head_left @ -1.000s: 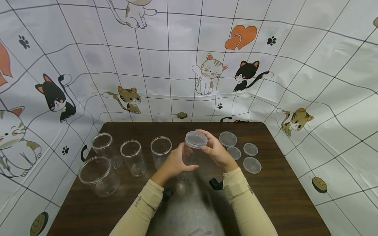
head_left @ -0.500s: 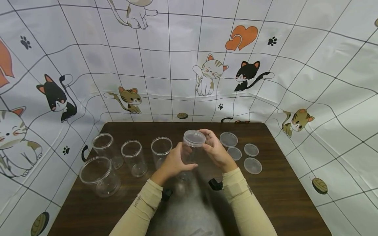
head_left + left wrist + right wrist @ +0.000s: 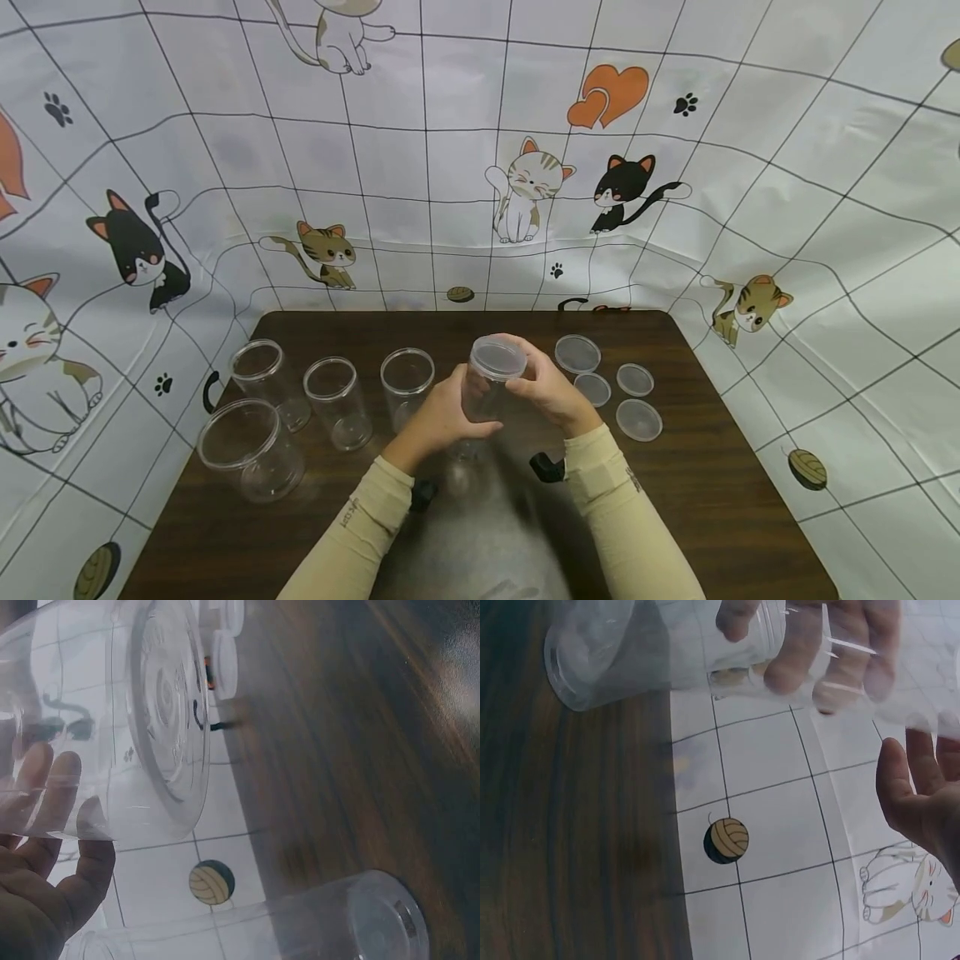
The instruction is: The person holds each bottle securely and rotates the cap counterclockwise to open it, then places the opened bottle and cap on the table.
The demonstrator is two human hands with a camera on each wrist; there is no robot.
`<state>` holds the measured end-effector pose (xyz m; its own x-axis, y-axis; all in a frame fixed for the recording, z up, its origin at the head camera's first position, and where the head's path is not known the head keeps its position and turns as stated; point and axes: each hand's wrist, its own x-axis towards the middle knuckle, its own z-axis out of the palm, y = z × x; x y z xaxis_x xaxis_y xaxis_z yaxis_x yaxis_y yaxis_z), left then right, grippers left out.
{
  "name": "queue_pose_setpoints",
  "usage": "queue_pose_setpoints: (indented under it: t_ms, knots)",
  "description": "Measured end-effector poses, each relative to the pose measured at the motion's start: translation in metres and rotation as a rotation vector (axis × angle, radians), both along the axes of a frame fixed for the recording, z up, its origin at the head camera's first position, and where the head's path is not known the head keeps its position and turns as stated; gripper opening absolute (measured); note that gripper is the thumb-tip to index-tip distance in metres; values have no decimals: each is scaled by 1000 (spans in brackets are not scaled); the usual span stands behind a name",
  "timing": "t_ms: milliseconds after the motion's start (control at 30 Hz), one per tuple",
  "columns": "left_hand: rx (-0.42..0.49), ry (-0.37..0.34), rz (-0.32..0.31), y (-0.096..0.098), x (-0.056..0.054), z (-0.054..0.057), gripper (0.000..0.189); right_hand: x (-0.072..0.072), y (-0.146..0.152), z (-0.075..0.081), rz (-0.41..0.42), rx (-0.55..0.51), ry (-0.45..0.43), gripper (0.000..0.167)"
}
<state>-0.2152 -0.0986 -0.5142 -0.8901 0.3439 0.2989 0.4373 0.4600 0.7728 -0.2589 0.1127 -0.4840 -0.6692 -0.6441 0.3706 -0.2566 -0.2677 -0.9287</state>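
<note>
Upright over the middle of the table, a clear plastic jar (image 3: 480, 402) is held up in my left hand (image 3: 441, 410), whose fingers curl round its side. A round translucent lid (image 3: 498, 357) sits on its mouth. My right hand (image 3: 553, 387) grips that lid's edge from the right, thumb in front and fingers behind. Seen by the left wrist camera, the jar's ridged base (image 3: 169, 705) is off the table. In the right wrist view, left-hand fingers (image 3: 791, 656) show through the clear wall, and the right-hand fingers (image 3: 900, 780) reach the lid end.
Several open clear jars stand on the left, among them a wide jar (image 3: 251, 450), a tall jar (image 3: 341, 404) and one jar (image 3: 408, 379) close behind my left hand. Several loose lids (image 3: 639, 420) lie flat on the right of the brown table (image 3: 720, 500). A cat-print sheet (image 3: 450, 167) hangs behind.
The right thumb has shifted slightly left along the lid's edge. The jar and lid moved a little left, then back. Both hands keep their hold.
</note>
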Motion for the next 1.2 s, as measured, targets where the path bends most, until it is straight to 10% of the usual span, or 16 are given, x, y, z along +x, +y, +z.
queue_pose_setpoints:
  t_ms: [267,667,900,1200]
  knots:
    - [25,21,-4,0,0,-1,73,-2,-5,2,10,-24,-2,107]
    - [44,-44,22,-5,-1,2,80,4,-2,-5,-92,-120,-88,73]
    - [45,-31,-6,-4,-1,-1,77,1,-1,-6,45,-173,-121,45]
    - [68,-32,-25,-5,1,-1,75,1,-10,3,164,-235,-210,55]
